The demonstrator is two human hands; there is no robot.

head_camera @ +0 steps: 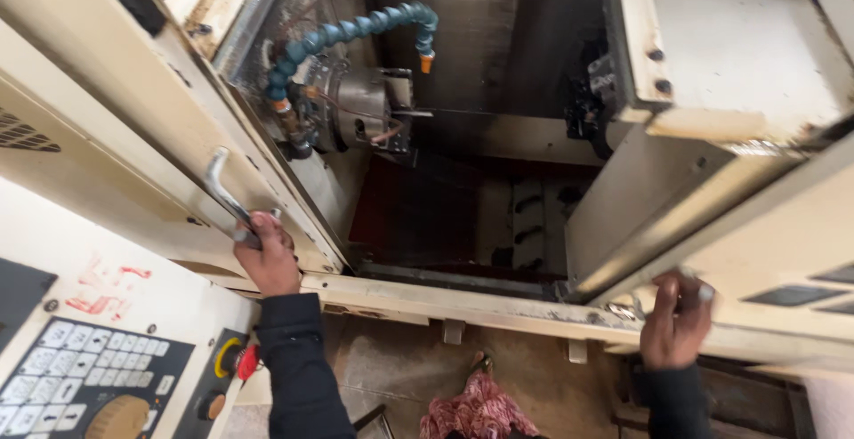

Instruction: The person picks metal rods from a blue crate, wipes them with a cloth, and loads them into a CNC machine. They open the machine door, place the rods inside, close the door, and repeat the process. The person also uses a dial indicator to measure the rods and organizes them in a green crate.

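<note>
While the left hand (267,257) is wrapped around the lower end of the bent metal door handle (227,197), fingers closed tight on it, the right hand (676,319) is over on the other side, fingers curled shut around a second metal handle (698,292) on the right door (712,39). Only a small bit of that handle shows past the knuckles. Both sleeves are dark.

Left handle sits on the cream left door panel (116,110), which is slid back, so the machine's inside is wide open between the 2 hands. Inside there's a steel chuck (360,110) on the left wall, with a segmented blue coolant hose (356,30) arching over it and ending in an orange nozzle (427,63). A dark tool block (592,92) sits on the right, partly hidden behind the right door's edge. Below is a dark bed with slotted covers (525,217).

Running across in front of the opening is the chipped cream sill (463,306), right between both wrists. Bottom left there's a control panel (89,377) with a grey keypad, a round dial (120,417) and a red emergency stop button (245,361) just beside the left sleeve. Down low between the arms, some red patterned cloth (476,408) over a dirty floor (391,359).
</note>
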